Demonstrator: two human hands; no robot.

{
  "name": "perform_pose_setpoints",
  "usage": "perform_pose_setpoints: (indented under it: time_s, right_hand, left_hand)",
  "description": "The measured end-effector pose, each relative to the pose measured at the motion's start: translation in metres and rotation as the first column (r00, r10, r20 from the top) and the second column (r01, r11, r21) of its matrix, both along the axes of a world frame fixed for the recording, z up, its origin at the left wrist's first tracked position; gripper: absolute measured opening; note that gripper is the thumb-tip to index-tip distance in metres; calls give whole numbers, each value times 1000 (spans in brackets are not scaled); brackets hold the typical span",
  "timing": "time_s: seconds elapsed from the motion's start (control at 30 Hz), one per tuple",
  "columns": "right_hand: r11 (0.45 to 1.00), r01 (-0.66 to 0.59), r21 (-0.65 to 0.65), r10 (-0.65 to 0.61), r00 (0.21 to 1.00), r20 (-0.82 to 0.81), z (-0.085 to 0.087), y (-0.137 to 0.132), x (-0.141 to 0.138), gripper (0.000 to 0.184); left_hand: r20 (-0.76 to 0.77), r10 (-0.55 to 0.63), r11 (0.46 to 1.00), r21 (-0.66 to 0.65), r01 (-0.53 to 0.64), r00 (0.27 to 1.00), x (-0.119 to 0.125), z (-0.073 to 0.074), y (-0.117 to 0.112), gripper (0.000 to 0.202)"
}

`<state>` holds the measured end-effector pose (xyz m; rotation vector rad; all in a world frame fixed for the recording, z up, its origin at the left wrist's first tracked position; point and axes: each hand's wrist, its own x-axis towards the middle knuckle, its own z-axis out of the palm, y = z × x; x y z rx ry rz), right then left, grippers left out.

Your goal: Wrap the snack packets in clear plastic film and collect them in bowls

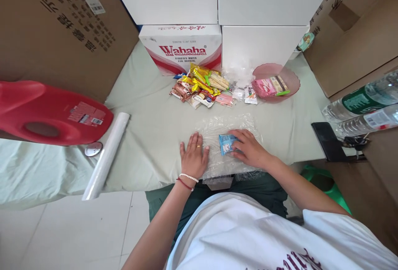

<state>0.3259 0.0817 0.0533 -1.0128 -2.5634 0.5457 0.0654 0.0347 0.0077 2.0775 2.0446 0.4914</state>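
A sheet of clear plastic wrap (pixel 214 165) lies spread over the cloth near the table's front edge. My left hand (pixel 194 156) rests flat at its left side, fingers stretched out and nothing held. On the wrap sits a small blue snack packet (pixel 225 144). My right hand (pixel 250 149) grips this packet from the right, its fingers curled over and hiding the right part. Farther back is a pile of wrapped snacks (pixel 203 84) in yellow, brown and white. Right of the pile, a pink translucent bowl (pixel 294 80) holds a pink snack packet (pixel 263 88).
A white roll of film (pixel 107 154) and a red jug (pixel 52 112) lie on the left. A Wahaha carton (pixel 183 50) stands at the back. Plastic bottles (pixel 363 100) and a black phone (pixel 328 141) are on the right, with cardboard boxes at both sides.
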Motion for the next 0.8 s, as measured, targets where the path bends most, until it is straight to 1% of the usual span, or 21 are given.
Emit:
perform_pose_setpoints:
  time_s: [0.07,0.1,0.13,0.17,0.2,0.23,0.3,0.33,0.37,0.4,0.43,0.5,0.57,0.63,0.7,0.77,0.8]
  right_hand:
    - [1000,4,-17,-6,994,-108,4,-8,15,14]
    - [1000,3,-30,-8,988,-155,5,-14,24,15]
    - [999,-1,-43,-7,982,-189,6,-21,33,16]
    - [999,-7,-53,-4,979,-204,4,-29,43,16]
    - [998,-13,-57,1,981,-194,2,-38,52,20]
    - [998,-21,-55,11,987,-162,-3,-47,60,30]
    - [998,-43,-35,40,997,-72,-14,-62,72,51]
    - [999,-45,-23,44,998,-34,-20,-68,76,53]
    - [999,-34,-14,34,999,-13,-26,-72,79,49]
    - [1000,-13,-11,13,1000,-14,-30,-75,80,42]
    - [1000,10,-18,-10,999,-34,-32,-76,80,36]
    - [997,30,-65,-36,994,-101,-30,-71,79,28]
    - [988,7,-152,-31,988,-154,-20,-59,77,28]
    - [974,7,-228,-44,986,-158,-7,-39,74,33]
    - [961,59,-269,-94,988,-119,4,-13,69,36]
    - [955,172,-241,-187,982,-40,11,15,63,33]
    - [949,248,-192,-251,968,12,14,27,60,31]
  left_hand:
    - [74,30,997,74,-35,997,-10,-1,-3,52]
    - [104,28,992,120,-41,994,-16,0,-6,52]
    - [122,2,987,161,-22,992,-22,1,-10,51]
    - [131,-58,981,192,32,990,-27,4,-16,52]
    - [132,-150,971,205,121,980,-32,8,-22,56]
    - [133,-268,950,200,239,954,-36,11,-29,60]
    - [128,-490,869,142,474,862,-40,17,-42,69]
    - [119,-562,827,95,554,818,-41,18,-47,70]
    - [105,-600,800,48,599,793,-41,19,-51,68]
    - [93,-609,792,12,611,788,-40,19,-53,61]
    - [92,-595,801,-8,598,798,-39,18,-54,50]
    - [152,-527,846,-4,534,836,-38,17,-49,29]
    - [269,-438,891,3,454,858,-38,18,-37,25]
    - [374,-344,926,-14,376,861,-39,20,-16,27]
    - [416,-233,960,-49,277,879,-39,21,12,25]
    - [362,-87,987,-92,129,928,-42,22,41,21]
    - [307,-2,995,-94,32,952,-44,22,54,21]
